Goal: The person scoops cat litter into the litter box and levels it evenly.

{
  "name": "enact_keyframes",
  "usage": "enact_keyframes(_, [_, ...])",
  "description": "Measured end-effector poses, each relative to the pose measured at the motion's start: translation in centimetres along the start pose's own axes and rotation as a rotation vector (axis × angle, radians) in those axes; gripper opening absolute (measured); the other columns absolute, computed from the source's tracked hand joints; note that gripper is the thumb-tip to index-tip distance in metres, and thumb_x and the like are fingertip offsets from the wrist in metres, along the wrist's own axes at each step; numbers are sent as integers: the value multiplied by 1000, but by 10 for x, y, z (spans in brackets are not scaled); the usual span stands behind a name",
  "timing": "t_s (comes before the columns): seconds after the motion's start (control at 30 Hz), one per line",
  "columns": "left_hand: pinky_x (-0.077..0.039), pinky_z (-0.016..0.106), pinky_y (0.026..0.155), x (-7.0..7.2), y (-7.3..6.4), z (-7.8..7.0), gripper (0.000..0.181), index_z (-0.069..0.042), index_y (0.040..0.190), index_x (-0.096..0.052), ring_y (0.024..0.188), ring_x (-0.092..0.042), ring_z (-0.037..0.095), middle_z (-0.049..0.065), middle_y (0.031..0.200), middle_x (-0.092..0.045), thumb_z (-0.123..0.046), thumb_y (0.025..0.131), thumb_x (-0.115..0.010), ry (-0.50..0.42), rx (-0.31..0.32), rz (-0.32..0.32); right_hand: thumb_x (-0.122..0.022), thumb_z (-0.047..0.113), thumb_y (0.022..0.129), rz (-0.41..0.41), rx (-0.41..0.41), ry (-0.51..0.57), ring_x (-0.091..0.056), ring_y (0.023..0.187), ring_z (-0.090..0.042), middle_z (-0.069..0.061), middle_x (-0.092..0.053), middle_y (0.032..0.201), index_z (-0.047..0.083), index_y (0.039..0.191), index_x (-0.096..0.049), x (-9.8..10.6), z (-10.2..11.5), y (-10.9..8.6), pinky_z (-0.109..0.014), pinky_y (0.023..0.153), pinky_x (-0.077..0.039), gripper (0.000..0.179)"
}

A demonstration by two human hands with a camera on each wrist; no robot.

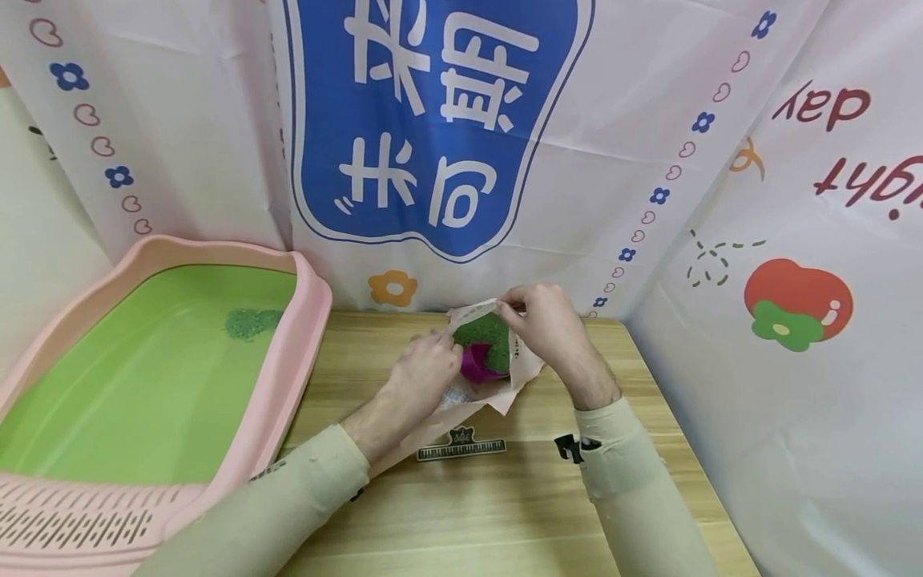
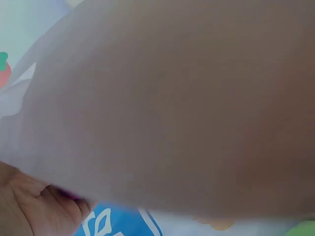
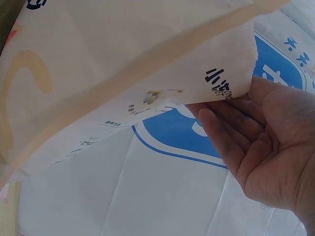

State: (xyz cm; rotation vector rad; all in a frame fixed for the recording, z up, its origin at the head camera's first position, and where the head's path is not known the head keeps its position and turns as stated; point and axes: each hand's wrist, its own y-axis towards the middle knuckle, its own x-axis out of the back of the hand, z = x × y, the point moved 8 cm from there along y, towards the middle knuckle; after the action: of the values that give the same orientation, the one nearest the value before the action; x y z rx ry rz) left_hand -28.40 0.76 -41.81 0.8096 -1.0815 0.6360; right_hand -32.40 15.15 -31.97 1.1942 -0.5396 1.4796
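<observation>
A pale paper bag (image 1: 516,388) lies on the wooden table with its mouth open, holding green granules (image 1: 486,332). A purple scoop (image 1: 479,365) sits among the granules inside the mouth. My left hand (image 1: 424,367) grips the scoop at the left side of the bag; a sliver of purple shows by its curled fingers (image 2: 59,209) in the left wrist view, where the blurred bag fills most of the picture. With thumb and fingers my right hand (image 1: 544,320) pinches the upper edge of the bag. Printed lettering runs along the bag in the right wrist view.
To the left stands a pink-rimmed litter tray (image 1: 313,300) with a green inside and a small heap of green granules (image 1: 251,322). A black clip with a piano-key pattern (image 1: 461,449) lies in front of the bag. A printed cloth (image 1: 613,104) hangs behind the table.
</observation>
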Motion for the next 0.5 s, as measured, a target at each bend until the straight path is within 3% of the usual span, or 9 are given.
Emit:
enact_keyframes(0.23, [-68,37,104,-7,2,-5,47,-5,136,-78,121,-74,24,10,129,-78,-5,91,-95,113,-66,39,-72,17,116,7,-5,10,-89,104,-31,-16,-91,116,3,118,-90,-1,-1,0,-49,93,-73,23])
enact_keyframes(0.5, [-67,41,108,-10,-1,-1,38,0,132,-77,123,-76,29,16,134,-80,-4,97,-91,13,-45,11,-72,16,115,-7,6,14,-88,99,-32,-17,-91,115,3,116,-90,0,-1,-1,-49,89,-73,23])
